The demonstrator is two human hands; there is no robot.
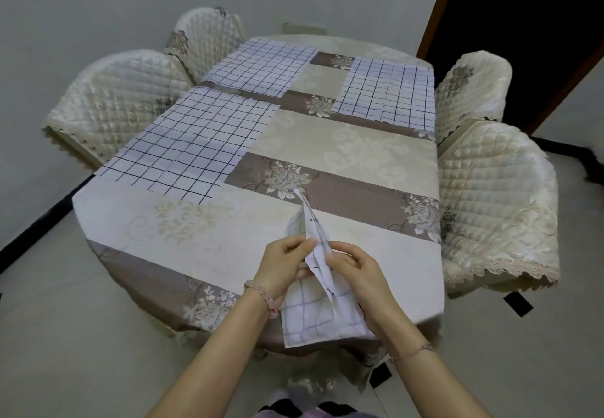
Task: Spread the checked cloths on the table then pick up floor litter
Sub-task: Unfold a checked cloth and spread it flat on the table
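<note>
Three white checked cloths lie flat on the table: one at the near left, one at the far left, one at the far right. A fourth checked cloth, still bunched and partly folded, is held over the table's near edge. My left hand pinches its left side. My right hand grips its right side, with a twisted corner of the cloth sticking up and away between both hands.
Four quilted cream chairs surround the table: two on the left, two on the right. Dark scraps lie on the pale floor at the right and under the near table edge. A dark doorway is at the far right.
</note>
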